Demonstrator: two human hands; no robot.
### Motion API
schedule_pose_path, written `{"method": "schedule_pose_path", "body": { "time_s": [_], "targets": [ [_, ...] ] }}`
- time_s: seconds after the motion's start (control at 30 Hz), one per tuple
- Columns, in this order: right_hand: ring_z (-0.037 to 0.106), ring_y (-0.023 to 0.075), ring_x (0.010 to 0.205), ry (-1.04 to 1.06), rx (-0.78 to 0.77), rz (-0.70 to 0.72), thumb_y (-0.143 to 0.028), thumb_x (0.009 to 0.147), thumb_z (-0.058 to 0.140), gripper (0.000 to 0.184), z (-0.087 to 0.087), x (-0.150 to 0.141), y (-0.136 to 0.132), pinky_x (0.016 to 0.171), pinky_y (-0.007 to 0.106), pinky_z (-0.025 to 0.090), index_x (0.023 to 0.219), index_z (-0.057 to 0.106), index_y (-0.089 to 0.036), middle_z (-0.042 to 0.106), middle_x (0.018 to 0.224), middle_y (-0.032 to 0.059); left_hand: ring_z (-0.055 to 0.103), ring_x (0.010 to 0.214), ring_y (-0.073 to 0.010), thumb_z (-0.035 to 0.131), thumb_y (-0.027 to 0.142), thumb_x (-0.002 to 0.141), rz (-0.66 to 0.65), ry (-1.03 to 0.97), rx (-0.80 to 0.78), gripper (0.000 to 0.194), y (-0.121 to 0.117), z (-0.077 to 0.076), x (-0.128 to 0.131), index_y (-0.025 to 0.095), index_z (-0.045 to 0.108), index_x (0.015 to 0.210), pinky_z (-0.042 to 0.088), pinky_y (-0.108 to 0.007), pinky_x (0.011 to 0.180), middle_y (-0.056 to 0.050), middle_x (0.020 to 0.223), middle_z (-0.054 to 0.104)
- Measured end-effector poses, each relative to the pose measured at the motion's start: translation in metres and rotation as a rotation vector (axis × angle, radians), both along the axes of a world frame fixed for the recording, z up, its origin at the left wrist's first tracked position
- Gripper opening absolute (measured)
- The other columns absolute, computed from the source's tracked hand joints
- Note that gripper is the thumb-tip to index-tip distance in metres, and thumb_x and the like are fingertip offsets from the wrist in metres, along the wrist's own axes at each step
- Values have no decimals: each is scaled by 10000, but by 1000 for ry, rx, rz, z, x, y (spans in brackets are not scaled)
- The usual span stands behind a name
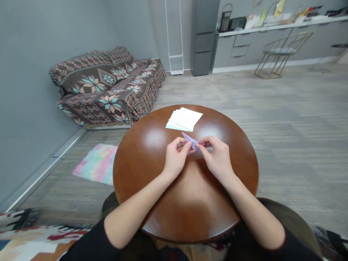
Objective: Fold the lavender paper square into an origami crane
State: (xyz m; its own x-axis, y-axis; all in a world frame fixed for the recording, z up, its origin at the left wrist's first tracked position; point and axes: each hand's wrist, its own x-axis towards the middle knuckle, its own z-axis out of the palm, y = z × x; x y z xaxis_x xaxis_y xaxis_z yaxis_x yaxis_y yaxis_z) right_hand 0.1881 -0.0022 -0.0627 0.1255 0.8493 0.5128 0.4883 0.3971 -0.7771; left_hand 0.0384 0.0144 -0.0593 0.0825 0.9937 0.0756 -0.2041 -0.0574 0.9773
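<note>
One folded purple paper (193, 143), pinched from both sides
My left grip (176, 155) and right grip (217, 156) each pinch it over the surface (144, 159), nearer me than the stacked sheets (186, 118). This looks like folding; the next move probably calls for careful creasing.

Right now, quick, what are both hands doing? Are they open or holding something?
Left hand: closed, holding the folded purple paper.
Right hand: closed, pinching the same folded purple paper.
</note>
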Motion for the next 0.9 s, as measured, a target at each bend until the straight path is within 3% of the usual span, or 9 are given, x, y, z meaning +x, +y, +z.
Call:
{"method": "schedule_pose_path", "body": {
  "time_s": [0.17, 0.3, 0.43, 0.67, 0.9],
  "targets": [
    [631, 189, 706, 52, -64, 72, -262, 859, 729, 115, 1, -2, -1, 693, 331, 517, 782, 656, -217, 679, 780, 21, 713, 790, -175, 807, 409, 786, 6, 25, 8, 308, 0, -2, -1, 164, 627, 736, 639, -329, 788, -20, 761, 699],
    [610, 181, 685, -19, -12, 44, -239, 894, 681, 98, 2, -2, -2, 656, 321, 491, 797, 693, -226, 672, 796, 27, 721, 809, -183, 798, 416, 794, -15, 42, 5, 305, -2, 0, 0, 158, 642, 749, 646, -331, 779, -40, 798, 724],
    [612, 201, 738, -181, 45, -5, -201, 929, 623, 126, 1, -1, -2, 691, 333, 468, 806, 637, -223, 655, 815, 39, 728, 803, -180, 818, 379, 772, -38, 29, -22, 272, -4, 0, 2, 154, 664, 770, 646, -322, 795, -45, 809, 744],
    [545, 244, 777, -675, 222, -155, -192, 1018, 506, 222, 3, -5, -7, 694, 367, 336, 817, 597, -219, 649, 789, 68, 715, 724, -148, 827, 301, 726, -34, -69, -150, 222, -2, -1, 2, 155, 661, 740, 630, -313, 789, -30, 750, 743],
    [513, 230, 772, -736, 285, -97, -132, 980, 533, 204, 9, -7, -11, 714, 374, 303, 805, 613, -200, 639, 771, 57, 692, 685, -138, 804, 307, 726, -12, -187, -296, 234, 0, 3, -1, 145, 640, 684, 607, -313, 782, -35, 719, 709]
  ]
}}
